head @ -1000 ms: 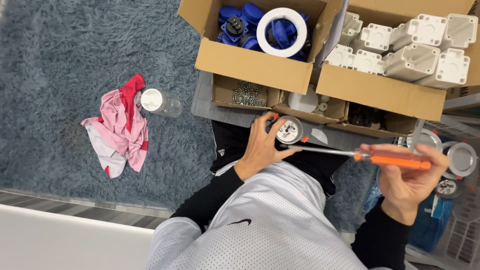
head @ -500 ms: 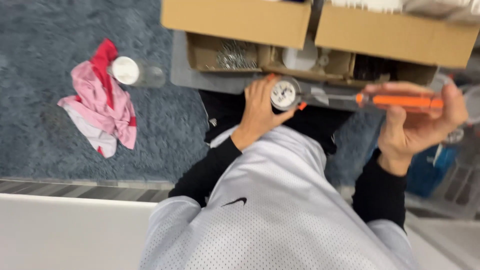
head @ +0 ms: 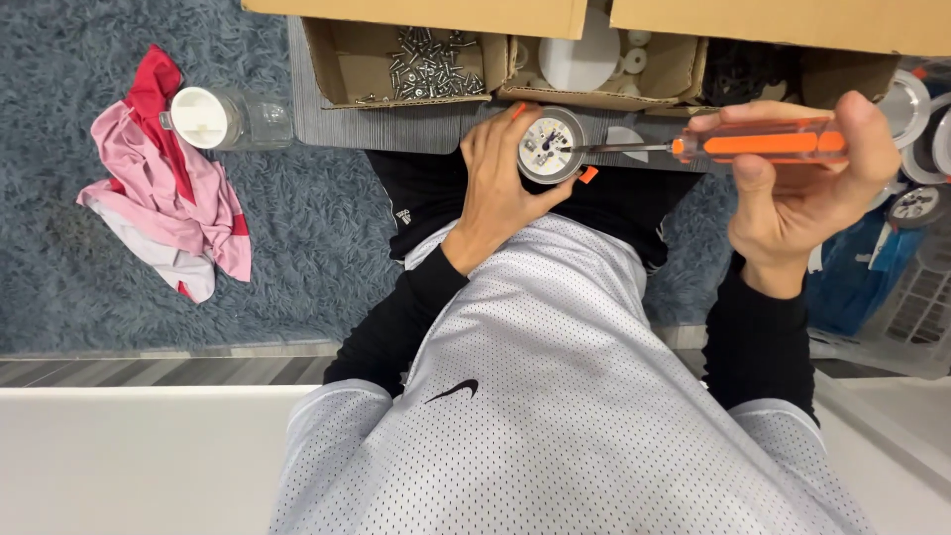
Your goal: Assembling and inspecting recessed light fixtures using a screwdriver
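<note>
My left hand (head: 498, 176) grips a small round white lamp part (head: 551, 146) with a silver rim and orange tabs, held over my lap. My right hand (head: 800, 188) holds an orange-handled screwdriver (head: 761, 144) level, its metal tip resting on the face of the round part. Both arms wear black sleeves under a white mesh shirt.
Low cardboard trays lie ahead: one with loose screws (head: 428, 59), one with white round pieces (head: 584, 61). A clear jar with a white lid (head: 226, 119) lies on the blue rug beside a pink and red cloth (head: 166, 188). Round metal parts (head: 916, 109) and a blue item sit at right.
The view has tilted down and closer, so the upper boxes have left the frame. Both hands keep their hold; the screwdriver tip stays at the round part.
</note>
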